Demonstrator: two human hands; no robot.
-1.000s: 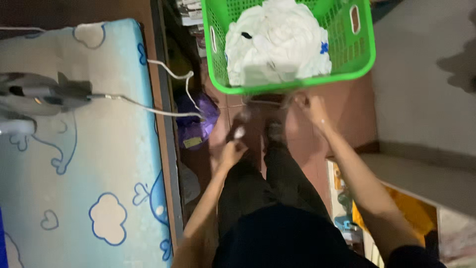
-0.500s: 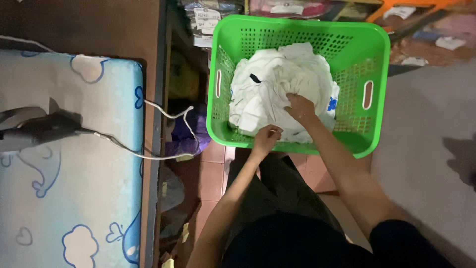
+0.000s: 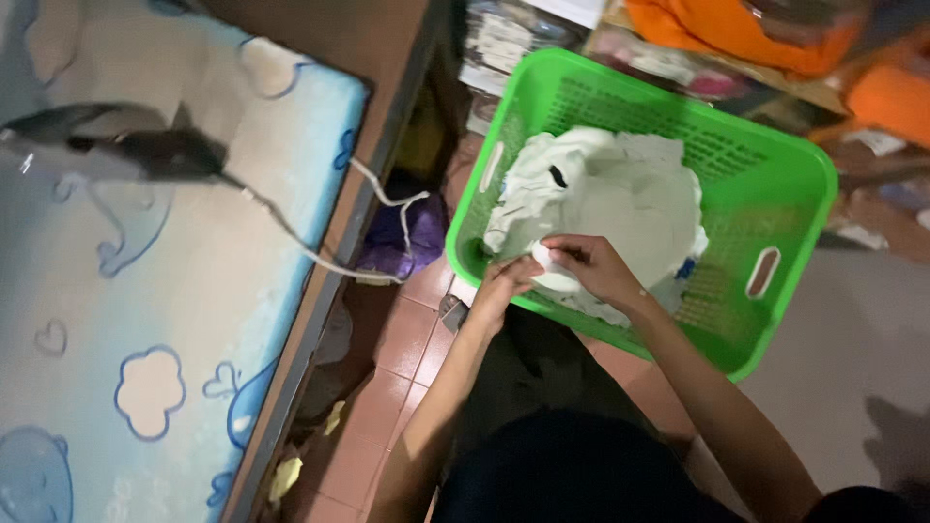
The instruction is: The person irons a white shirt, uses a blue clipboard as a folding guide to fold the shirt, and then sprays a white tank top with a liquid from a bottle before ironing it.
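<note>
- A fold of white cloth [image 3: 554, 267] is being pinched between the left hand [image 3: 506, 283] and the right hand [image 3: 591, 269], fingers pressed together on it at the near edge of the pile.
- The rest of the white laundry [image 3: 620, 194] is lying heaped inside the green basket [image 3: 775, 218], which is sitting on the floor.
- 2 slot handles are showing on the basket walls.
- An iron [image 3: 145, 153] is resting on the patterned blue pad [image 3: 145, 320] at left, its cord [image 3: 329, 257] trailing over the edge.

An iron [image 3: 145, 150] rests on the whale-patterned board [image 3: 165, 320], cord [image 3: 320, 252] trailing.
</note>
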